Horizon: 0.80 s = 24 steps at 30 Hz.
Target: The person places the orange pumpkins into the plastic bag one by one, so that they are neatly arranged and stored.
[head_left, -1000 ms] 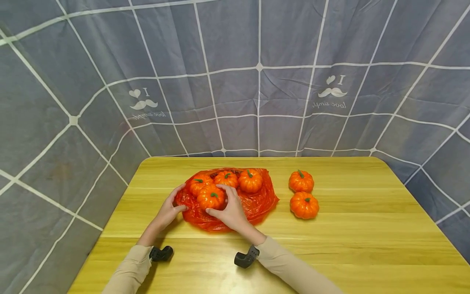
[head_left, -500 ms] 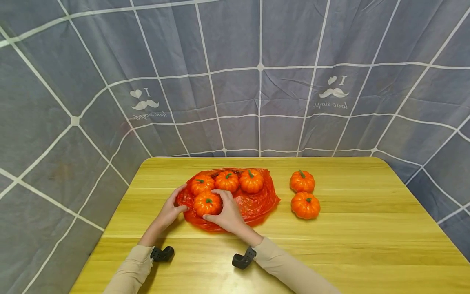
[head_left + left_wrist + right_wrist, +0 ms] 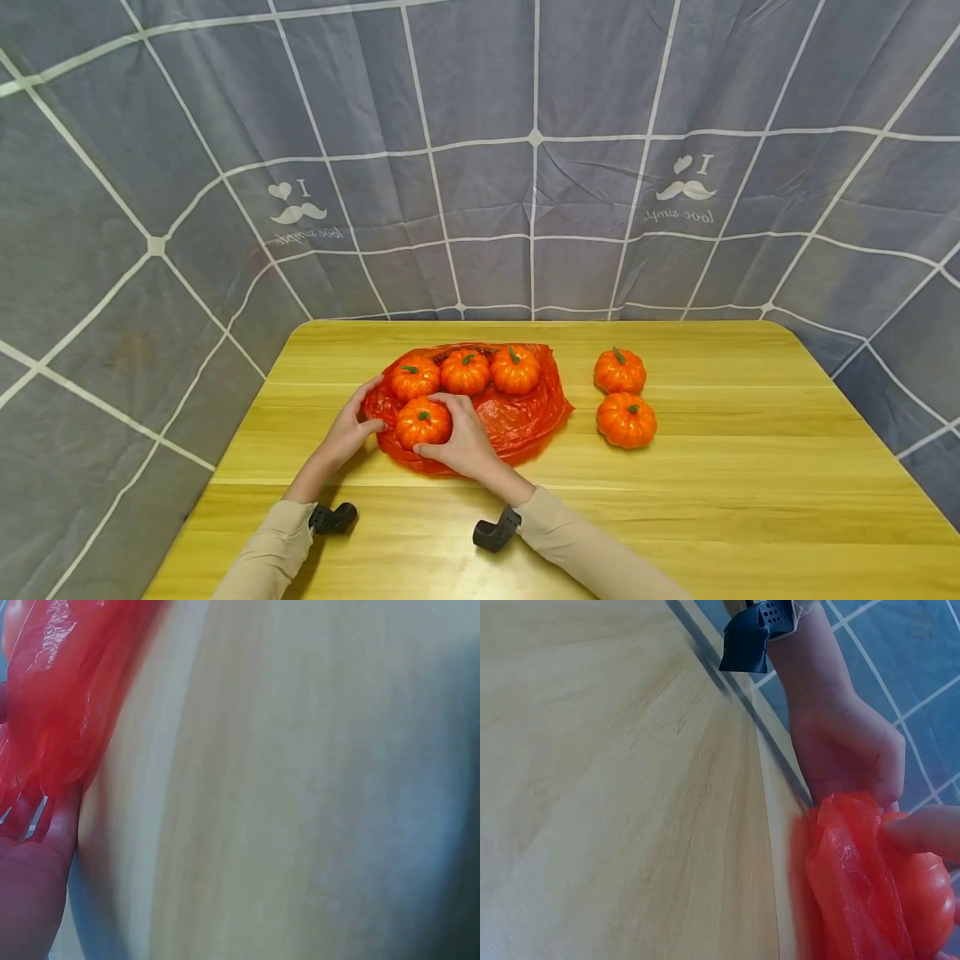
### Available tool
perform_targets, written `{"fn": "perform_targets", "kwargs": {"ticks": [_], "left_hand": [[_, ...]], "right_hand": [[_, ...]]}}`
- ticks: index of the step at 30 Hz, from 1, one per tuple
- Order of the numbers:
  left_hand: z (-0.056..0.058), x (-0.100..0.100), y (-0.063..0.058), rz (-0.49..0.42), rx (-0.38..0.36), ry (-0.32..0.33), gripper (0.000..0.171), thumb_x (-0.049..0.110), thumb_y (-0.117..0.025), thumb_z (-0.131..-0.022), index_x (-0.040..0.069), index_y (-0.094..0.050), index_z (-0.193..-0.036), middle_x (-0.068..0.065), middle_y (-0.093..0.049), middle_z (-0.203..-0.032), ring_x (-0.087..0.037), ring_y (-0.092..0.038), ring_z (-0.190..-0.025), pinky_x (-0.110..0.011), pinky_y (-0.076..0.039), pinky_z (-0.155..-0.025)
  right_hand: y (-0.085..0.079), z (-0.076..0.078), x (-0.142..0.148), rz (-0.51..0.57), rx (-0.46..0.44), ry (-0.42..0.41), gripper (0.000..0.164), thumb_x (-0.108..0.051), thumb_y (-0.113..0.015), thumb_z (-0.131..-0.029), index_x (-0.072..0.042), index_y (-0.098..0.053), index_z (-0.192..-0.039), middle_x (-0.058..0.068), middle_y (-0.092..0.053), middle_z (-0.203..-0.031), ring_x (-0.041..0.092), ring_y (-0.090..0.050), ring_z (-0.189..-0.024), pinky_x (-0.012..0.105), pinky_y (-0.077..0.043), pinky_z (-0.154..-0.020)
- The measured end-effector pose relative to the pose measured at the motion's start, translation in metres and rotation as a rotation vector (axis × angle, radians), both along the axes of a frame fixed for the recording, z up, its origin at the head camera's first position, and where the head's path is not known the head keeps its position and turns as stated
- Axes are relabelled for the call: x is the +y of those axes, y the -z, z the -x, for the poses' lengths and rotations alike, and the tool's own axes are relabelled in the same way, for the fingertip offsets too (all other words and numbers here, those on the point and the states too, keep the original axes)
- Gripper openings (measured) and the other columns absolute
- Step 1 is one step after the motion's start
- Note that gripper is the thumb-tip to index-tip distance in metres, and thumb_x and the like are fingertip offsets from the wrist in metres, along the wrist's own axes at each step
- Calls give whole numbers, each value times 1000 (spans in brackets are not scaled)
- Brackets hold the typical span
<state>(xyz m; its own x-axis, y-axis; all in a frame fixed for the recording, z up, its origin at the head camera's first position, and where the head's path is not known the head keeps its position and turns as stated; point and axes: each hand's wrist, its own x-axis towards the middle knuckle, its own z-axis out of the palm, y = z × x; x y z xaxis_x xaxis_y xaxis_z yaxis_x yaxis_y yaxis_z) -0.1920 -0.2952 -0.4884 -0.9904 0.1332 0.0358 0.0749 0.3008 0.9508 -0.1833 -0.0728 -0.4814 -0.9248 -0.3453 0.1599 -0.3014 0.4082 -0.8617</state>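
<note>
A small orange pumpkin (image 3: 423, 423) with a green stem sits at the front left of a crinkled red plastic bag (image 3: 517, 423). My right hand (image 3: 465, 440) grips its right side, thumb in front and fingers behind. My left hand (image 3: 347, 429) holds the bag's left edge, with the thumb on the near side. In the left wrist view, that hand's fingers (image 3: 64, 817) run under the red film. Behind the gripped pumpkin, a row of pumpkins lies on the bag: one at left (image 3: 415, 377), one in the middle (image 3: 465, 372) and one at right (image 3: 515, 371).
Two more pumpkins stand on the wooden table (image 3: 720, 467) right of the bag, a rear one (image 3: 620, 372) and a front one (image 3: 626, 421), close together. A grey curtain (image 3: 480, 192) with white lines hangs behind and beside the table.
My right hand has moved the gripped pumpkin left and toward the front of the bag, away from the rear row. The left hand stays at the bag's edge.
</note>
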Motion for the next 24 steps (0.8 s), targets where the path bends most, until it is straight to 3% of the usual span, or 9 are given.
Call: {"fn": "perform_targets", "kwargs": {"ticks": [3,6,10,24], "left_hand": [[0,0,0,6,-5,-2,77,-9,-56,-81,3,-25,-150,-22,-20,-157,-37,-20,-144,-6,-26,-99],[0,1,-1,10,-6,-1,77,-9,-56,-81,3,-24,-150,-22,-19,-158,-37,-19,-145,-26,-25,-112],[0,1,-2,8,3,-3,77,-10,-55,-81,3,-24,-150,-23,-18,-157,-39,-18,-144,-52,-17,-116],[-1,1,-3,16,0,-15,77,-9,-57,-81,2,-24,-150,-24,-20,-157,-41,-22,-143,-54,-19,-115]], "right_hand": [[1,1,0,-10,2,-7,70,-25,-84,-69,-14,-51,-130,13,-46,-126,31,-53,-114,51,-45,-95],[1,2,0,-29,-1,-9,70,-26,-83,-69,-15,-51,-130,12,-46,-126,30,-53,-114,50,-46,-95],[1,2,0,-53,15,-14,72,-28,-84,-69,-15,-50,-131,11,-46,-127,29,-53,-114,49,-45,-96],[-5,1,4,-48,63,-19,77,-31,-84,-67,-17,-49,-134,10,-45,-133,27,-47,-123,50,-42,-101]]}}
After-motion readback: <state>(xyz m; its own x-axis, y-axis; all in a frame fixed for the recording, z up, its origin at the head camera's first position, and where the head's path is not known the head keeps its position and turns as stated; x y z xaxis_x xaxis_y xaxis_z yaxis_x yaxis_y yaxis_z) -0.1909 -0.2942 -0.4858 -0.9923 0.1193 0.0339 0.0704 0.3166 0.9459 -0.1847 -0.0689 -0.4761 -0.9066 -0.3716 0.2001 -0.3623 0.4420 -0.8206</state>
